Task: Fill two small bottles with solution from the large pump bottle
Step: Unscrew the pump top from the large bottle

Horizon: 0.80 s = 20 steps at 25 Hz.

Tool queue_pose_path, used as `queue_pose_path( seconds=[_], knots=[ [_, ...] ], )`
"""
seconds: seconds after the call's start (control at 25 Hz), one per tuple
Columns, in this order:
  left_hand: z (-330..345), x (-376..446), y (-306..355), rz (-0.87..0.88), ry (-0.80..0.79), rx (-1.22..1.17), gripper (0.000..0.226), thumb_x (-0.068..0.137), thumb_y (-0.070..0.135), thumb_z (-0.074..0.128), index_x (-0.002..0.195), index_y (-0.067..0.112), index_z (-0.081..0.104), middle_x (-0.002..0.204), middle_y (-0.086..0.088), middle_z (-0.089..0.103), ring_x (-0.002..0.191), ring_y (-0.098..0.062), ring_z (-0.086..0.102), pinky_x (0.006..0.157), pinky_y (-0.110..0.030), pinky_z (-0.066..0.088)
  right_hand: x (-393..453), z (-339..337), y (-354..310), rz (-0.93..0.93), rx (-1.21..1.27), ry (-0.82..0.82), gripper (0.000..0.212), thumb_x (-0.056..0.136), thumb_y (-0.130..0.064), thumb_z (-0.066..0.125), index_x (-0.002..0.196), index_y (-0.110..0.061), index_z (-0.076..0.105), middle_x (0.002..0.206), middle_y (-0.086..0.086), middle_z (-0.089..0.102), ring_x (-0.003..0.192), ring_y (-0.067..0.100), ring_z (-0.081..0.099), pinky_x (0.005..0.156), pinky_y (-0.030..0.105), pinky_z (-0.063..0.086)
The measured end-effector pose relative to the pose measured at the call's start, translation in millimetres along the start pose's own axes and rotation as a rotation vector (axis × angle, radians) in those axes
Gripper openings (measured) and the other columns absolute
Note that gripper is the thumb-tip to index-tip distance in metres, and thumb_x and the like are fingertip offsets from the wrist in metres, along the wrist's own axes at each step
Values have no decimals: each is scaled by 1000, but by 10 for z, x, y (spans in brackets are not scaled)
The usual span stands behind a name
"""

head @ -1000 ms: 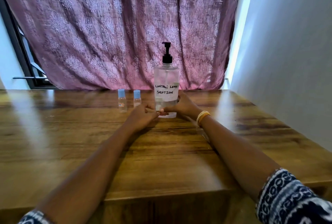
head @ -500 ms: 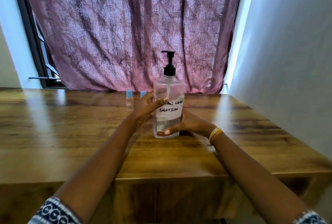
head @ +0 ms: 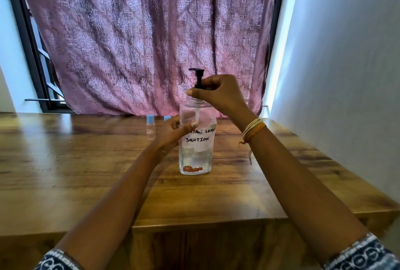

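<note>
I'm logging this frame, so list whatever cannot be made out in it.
- Head view: the second small bottle shows only its blue cap; the left hand hides the rest.
- The pump collar on the large pump bottle is covered by the right hand, so its grip there is unclear.
- The label has its first word partly hidden by the left thumb.
- The first small bottle: sticker print too small to read.

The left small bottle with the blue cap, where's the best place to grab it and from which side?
Probably by its clear body, just under the blue cap, coming from its left. The small bottle stands upright on the table, with open space on that side; the left hand and pump bottle crowd its right.
</note>
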State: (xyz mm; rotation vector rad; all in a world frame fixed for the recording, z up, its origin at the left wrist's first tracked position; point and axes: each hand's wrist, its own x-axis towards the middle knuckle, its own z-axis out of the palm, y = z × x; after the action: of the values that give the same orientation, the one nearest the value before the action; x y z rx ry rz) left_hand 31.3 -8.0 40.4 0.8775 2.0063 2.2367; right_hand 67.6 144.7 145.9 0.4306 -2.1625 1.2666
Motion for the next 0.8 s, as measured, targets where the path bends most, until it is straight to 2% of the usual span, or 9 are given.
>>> queue_pose_path(
  seconds=[0.12, 0.24, 0.32, 0.4, 0.48, 0.52, 0.6, 0.72, 0.8],
  knots=[
    [-18, -6, -3, 0, 26, 8, 75, 44, 57, 88, 106, 20, 69, 109, -12, 73, 105, -33, 68, 92, -52, 53, 25, 4, 43, 11, 105, 24, 41, 65, -18, 88, 98, 1, 73, 92, 12, 76, 81, 15, 72, 80, 26, 59],
    [-55, -5, -13, -8, 23, -11, 80, 41, 56, 90, 107, 15, 68, 104, -10, 74, 102, -31, 69, 86, -46, 56, 38, -1, 98, -19, 275, -87, 25, 72, 0, 79, 96, 4, 72, 86, 3, 76, 72, 9, 71, 77, 23, 59],
    [-69, -12, -25, -21, 4, -26, 90, 42, 53, 91, 115, 7, 64, 107, -13, 73, 102, -31, 69, 84, -43, 57, 58, -41, 163, -27, 445, -248, 20, 78, 7, 71, 98, 2, 70, 85, 0, 76, 80, 13, 72, 82, 27, 59],
    [-64, -13, -27, -24, 4, -7, 95, 44, 53, 90, 121, 6, 61, 113, -16, 71, 107, -33, 67, 86, -44, 56, 87, -115, 210, -22, 558, -385, 24, 83, 6, 63, 106, 1, 67, 96, 5, 76, 95, 21, 71, 90, 31, 57],
    [-55, -12, -18, -24, -4, -3, 95, 45, 55, 89, 122, 9, 61, 115, -17, 70, 108, -33, 67, 89, -46, 54, 86, -135, 202, 5, 541, -445, 30, 83, 0, 65, 113, 0, 64, 108, 10, 72, 107, 26, 67, 96, 35, 55],
    [-51, -10, -14, -27, -9, -7, 93, 44, 56, 89, 120, 10, 62, 115, -16, 70, 108, -33, 67, 90, -46, 54, 73, -117, 193, 16, 444, -425, 35, 81, -4, 69, 116, -3, 63, 110, 8, 70, 107, 24, 66, 94, 33, 55],
    [-45, -12, 3, -35, -15, -13, 87, 43, 58, 88, 114, 14, 64, 111, -12, 71, 106, -31, 68, 88, -45, 55, 15, -34, 166, 17, 230, -282, 42, 76, -11, 79, 115, -7, 63, 100, 1, 69, 92, 13, 67, 80, 22, 56],
    [-37, -18, 16, -33, -25, -23, 80, 41, 59, 87, 107, 20, 65, 105, -7, 73, 101, -27, 69, 85, -43, 57, -31, 47, 194, 35, 331, -76, 38, 69, -6, 83, 101, -8, 62, 75, 1, 64, 68, 9, 63, 63, 16, 54],
    [-29, -16, 26, -33, -21, -20, 82, 41, 60, 87, 109, 21, 64, 110, -10, 72, 105, -30, 68, 88, -46, 56, -40, 32, 209, 63, 418, -60, 36, 69, 0, 82, 99, -5, 63, 84, 13, 70, 75, 18, 68, 68, 22, 58]
  ],
)
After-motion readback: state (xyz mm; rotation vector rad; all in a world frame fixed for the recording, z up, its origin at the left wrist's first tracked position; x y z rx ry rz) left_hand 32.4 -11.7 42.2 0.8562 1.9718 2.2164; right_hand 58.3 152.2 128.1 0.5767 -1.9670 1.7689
